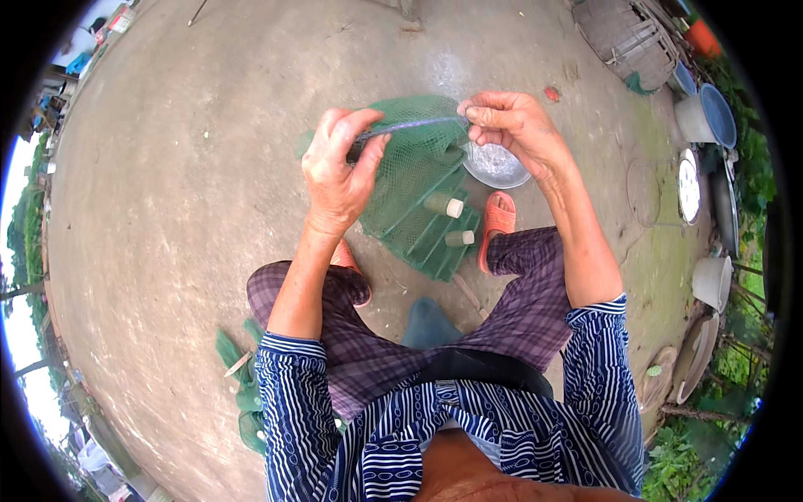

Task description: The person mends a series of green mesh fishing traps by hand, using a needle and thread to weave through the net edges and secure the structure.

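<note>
A green mesh net (418, 163) hangs between my hands and spreads down to the ground between my feet, its lower part lying in stacked folds. A bluish-grey cord (414, 125) runs taut along its upper edge. The cord's left end is pinched in my left hand (339, 167), between thumb and fingers. With thumb and fingertips pressed together, my right hand (519, 130) grips the net's edge at the cord's right end. Two pale cylinders with white ends, one upper (443, 204) and one lower (459, 238), rest on the folds. What they are, I cannot make out.
Just beyond the net, below my right hand, sits a shiny metal basin (497, 166). More green netting (248, 393) lies by my left side. Tubs and buckets, including a blue-lined one (718, 115) and a grey one (712, 283), line the right edge near a woven basket (627, 38).
</note>
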### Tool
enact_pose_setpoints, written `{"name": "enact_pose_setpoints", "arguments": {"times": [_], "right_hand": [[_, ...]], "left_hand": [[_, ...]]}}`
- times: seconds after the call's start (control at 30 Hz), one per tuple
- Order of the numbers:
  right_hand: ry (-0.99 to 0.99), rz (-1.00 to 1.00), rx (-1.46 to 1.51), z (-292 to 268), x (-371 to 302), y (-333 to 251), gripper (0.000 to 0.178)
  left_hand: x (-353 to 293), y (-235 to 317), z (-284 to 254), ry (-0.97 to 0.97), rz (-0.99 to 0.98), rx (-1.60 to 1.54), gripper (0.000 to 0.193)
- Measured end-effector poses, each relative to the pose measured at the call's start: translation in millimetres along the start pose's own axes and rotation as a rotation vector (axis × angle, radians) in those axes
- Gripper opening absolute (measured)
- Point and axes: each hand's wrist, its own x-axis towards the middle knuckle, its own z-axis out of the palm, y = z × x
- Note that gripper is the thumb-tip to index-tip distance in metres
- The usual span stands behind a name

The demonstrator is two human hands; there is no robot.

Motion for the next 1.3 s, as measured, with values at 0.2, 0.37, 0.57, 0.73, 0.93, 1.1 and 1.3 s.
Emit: {"name": "enact_pose_setpoints", "arguments": {"times": [0.2, 0.37, 0.57, 0.73, 0.93, 1.1, 1.3], "right_hand": [[-0.027, 0.096, 0.126, -1.3, 3.3, 9.9, 0.019], [0.039, 0.151, 0.124, -17.6, 12.8, 19.8, 0.02], [0.007, 0.17, 0.238, -32.3, 22.2, 35.3, 0.024], [-0.002, 0.198, 0.3, -39.6, 25.4, 41.6, 0.027], [0.031, 0.21, 0.3, -40.9, 23.6, 41.4, 0.028], [-0.055, 0.218, 0.349, -49.9, 26.2, 46.1, 0.025], [-0.084, 0.198, 0.359, -57.0, 24.5, 50.9, 0.023]], "left_hand": [[1.9, -7.3, -15.6, 0.024, 0.042, 0.021, 0.024], [0.9, -27.6, -32.7, 0.305, -0.514, -0.432, 0.016], [-3.2, -32.3, -32.3, 0.167, -0.65, -0.491, 0.011], [-6.6, -37.8, -32.4, 0.134, -0.641, -0.522, 0.012], [-6.0, -37.9, -31.3, 0.102, -0.636, -0.468, 0.014], [-9.6, -41.1, -26.2, -0.078, -0.616, -0.429, 0.014], [-12.6, -44.9, -21.7, -0.18, -0.645, -0.334, 0.016]]}}
